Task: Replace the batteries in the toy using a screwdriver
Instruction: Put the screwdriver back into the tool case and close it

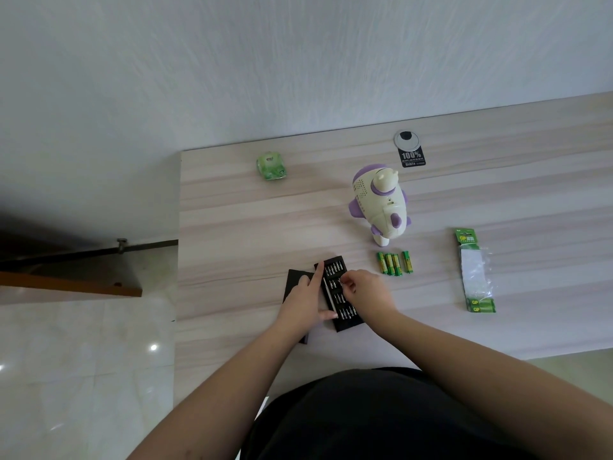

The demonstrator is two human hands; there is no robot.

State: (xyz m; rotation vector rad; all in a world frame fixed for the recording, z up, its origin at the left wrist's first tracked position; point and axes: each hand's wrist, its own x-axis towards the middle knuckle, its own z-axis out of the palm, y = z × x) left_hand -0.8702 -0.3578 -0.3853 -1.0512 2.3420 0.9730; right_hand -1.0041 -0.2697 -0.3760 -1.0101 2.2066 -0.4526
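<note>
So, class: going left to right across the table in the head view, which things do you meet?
Green packet → bit case → toy → loose batteries → battery pack.

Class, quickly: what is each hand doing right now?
Left hand: fingers straight, pressing on the bit case.
Right hand: fingertips pinching at a bit in the case.

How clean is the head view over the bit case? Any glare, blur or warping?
Head view: soft, even light, no glare on the bit case; individual bits too small to tell apart; wide-angle warp slants the table edge; bright glare spots only on the floor; right hand hides some bits.
</note>
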